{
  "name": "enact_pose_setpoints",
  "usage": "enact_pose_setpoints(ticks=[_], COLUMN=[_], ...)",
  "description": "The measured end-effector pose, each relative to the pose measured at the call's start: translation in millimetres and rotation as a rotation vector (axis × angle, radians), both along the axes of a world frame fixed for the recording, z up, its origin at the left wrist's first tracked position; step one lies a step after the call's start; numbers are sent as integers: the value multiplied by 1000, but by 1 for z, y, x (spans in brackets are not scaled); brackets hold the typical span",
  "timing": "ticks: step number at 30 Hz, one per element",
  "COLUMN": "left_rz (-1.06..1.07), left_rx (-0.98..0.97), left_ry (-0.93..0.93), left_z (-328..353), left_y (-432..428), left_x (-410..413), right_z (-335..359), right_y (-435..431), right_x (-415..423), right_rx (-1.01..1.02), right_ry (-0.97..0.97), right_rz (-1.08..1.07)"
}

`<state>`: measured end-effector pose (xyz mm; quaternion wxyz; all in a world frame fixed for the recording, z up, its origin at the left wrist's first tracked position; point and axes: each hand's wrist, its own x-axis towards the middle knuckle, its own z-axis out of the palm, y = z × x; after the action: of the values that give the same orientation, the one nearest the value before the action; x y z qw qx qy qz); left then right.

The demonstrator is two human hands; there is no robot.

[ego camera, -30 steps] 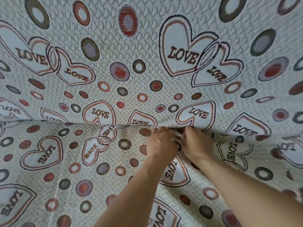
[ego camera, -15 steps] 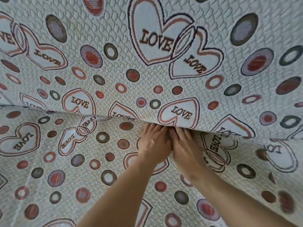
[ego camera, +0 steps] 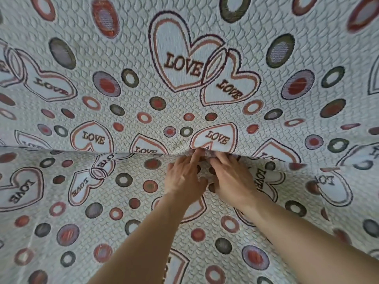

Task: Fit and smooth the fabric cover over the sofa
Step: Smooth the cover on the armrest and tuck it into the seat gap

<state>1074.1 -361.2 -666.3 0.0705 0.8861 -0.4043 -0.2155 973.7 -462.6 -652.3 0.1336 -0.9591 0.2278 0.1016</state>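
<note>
The whole frame is filled by the cover point(ego camera: 127, 95), a pale quilted fabric printed with hearts marked LOVE and with red, grey and green rings. It is seen as two spreads. An upright part takes up the upper half of the frame, and a flatter part runs from the middle down to the lower edge. The two are parted by a crease point(ego camera: 82, 151) that runs level across the frame just above its middle, with the upper part hanging slightly over the lower.

Two bare forearms point(ego camera: 143, 238) are stretched up from the lower edge, and both hands are laid on the lower spread at the crease, just right of centre and almost touching.

The left hand point(ego camera: 182, 178) is held palm down with its fingers point(ego camera: 194, 157) fairly straight. The index tip is set against a small pucker point(ego camera: 207, 153) of cloth at the crease, under a heart point(ego camera: 215, 138).

The right hand point(ego camera: 232, 181) lies just beside it, its fingers point(ego camera: 223, 158) bent and pushed under the overhang. Their tips are hidden, so it cannot be told whether cloth is pinched or only pressed.
</note>
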Motion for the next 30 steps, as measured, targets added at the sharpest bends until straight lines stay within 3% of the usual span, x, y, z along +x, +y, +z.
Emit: enact_pose_setpoints(ticks=[8,13,20,22,26,30], left_rz=[-82,-55,-156,-198,-148,-207], left_rx=[4,17,25,110,269,162], left_ry=[-144,-24,-91,-53,77,-59], left_z=[-1,-3,-7,-11,-16,-13], left_y=[8,10,-3,-11,-23,-11], left_x=[-17,-9,5,15,38,21], right_z=[-1,-4,-10,-17,-28,-35], right_y=[9,11,25,14,-27,-11], right_x=[16,17,1,-1,15,-4], right_rx=[-28,-131,-92,12,99,90], right_ry=[163,154,67,82,251,106], right_rz=[-74,-36,-57,-101,-200,-214])
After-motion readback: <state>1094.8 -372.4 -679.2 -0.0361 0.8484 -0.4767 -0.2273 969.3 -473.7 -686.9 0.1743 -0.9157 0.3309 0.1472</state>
